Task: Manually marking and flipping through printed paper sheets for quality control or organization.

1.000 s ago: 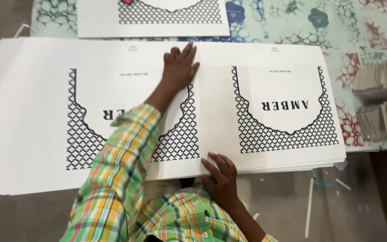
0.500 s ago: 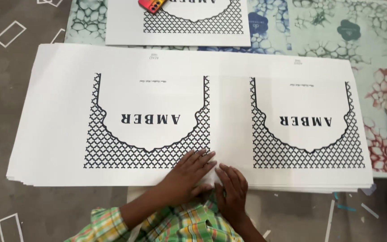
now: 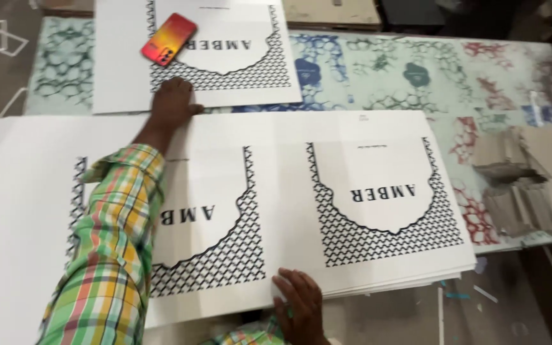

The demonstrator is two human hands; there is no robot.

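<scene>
Fingers of my left hand lay flat on the printed sheet stack, far edge; my right hand pressed its near edge, gripping nothing. I judged the sheets thin, floppy, slippery, best lifted by opposite edges.

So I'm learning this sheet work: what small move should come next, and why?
Probably lift the top printed sheet at its near edge: the right hand already pinches there, while the left hand lies flat at the far edge.

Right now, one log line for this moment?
left hand: flat on far edge of top printed sheet | right hand: on near edge | phone: on separate sheet
</scene>
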